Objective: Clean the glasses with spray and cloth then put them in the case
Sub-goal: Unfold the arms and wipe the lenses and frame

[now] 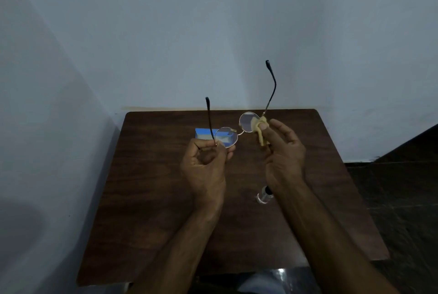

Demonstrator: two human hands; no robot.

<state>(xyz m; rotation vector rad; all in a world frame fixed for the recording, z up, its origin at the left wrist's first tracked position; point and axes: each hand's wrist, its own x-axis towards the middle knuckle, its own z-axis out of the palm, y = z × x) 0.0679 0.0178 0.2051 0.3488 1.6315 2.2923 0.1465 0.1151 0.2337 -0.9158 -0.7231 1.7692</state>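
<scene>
Standing nearest on the table (166,210) is the small spray bottle (264,195), partly hidden behind the right forearm; above it the left hand (205,163) pinches the glasses (233,131) closed-fingered at one hinge, while the right hand (283,151) presses a yellow cloth (259,131) on the other lens with thumb and forefinger, remaining fingers loose. Wiping seems the step in hand; next comes the lens by the left hand, then folding the arms for the blue case (203,133) lying farthest back.

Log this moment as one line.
phase: wiping lens | left hand: holds glasses | right hand: cloth on lens | spray: on table | case: on table
</scene>
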